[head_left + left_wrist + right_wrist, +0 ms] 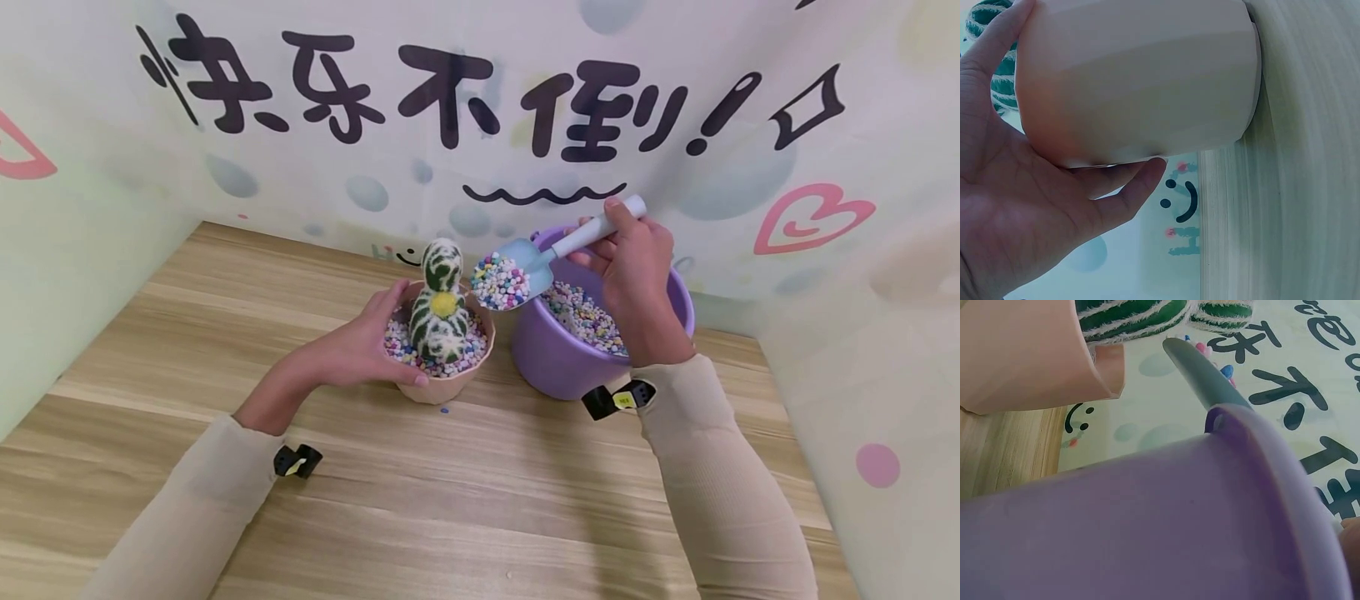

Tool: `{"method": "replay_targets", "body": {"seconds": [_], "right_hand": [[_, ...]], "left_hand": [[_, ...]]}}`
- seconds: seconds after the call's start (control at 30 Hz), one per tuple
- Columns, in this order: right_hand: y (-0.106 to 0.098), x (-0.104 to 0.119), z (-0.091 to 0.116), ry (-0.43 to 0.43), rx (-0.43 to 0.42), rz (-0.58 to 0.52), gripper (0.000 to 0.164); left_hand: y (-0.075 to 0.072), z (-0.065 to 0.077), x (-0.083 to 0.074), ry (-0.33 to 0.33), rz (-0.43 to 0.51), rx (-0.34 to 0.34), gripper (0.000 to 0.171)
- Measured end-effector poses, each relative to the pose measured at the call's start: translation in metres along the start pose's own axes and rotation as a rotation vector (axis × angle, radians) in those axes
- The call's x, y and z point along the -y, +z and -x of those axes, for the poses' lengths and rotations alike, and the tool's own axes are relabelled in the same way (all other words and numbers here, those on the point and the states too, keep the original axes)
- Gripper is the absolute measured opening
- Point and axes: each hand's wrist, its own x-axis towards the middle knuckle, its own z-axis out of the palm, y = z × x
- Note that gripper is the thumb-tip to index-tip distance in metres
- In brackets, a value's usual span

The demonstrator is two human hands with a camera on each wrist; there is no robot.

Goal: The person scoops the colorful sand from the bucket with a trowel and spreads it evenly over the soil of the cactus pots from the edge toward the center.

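Note:
My left hand (367,346) grips a pale pink flower pot (442,390), thumb along the near side and fingers round the far side. In the pot stands a green, white-striped cactus (441,321) with a yellow flower, set in multicoloured pebbles (476,350). My right hand (637,254) holds the pale handle of a small blue trowel (538,271) above a purple bucket (555,367). The trowel's blade is heaped with coloured pebbles (501,282) and reaches past the bucket rim to the pot's right edge. In the right wrist view the blade (1200,372) shows edge-on beside the cactus.
More coloured pebbles (581,317) lie inside the bucket. One blue pebble (445,410) is on the wooden table (420,500) in front of the pot. A printed cloth backdrop (420,175) rises right behind the pot and bucket, with side walls at left and right.

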Motion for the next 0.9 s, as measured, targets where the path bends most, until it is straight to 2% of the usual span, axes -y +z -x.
{"method": "replay_targets", "body": {"seconds": [0.5, 0.9], "right_hand": [[0.0039, 0.0021, 0.0016, -0.015, -0.013, -0.004, 0.031], [0.0071, 0.0012, 0.0005, -0.011, -0.034, -0.006, 0.031]], "left_hand": [[-0.0012, -0.0005, 0.0004, 0.038, 0.007, 0.002, 0.125], [-0.001, -0.0027, 0.002, 0.037, 0.01, 0.004, 0.125]]}}
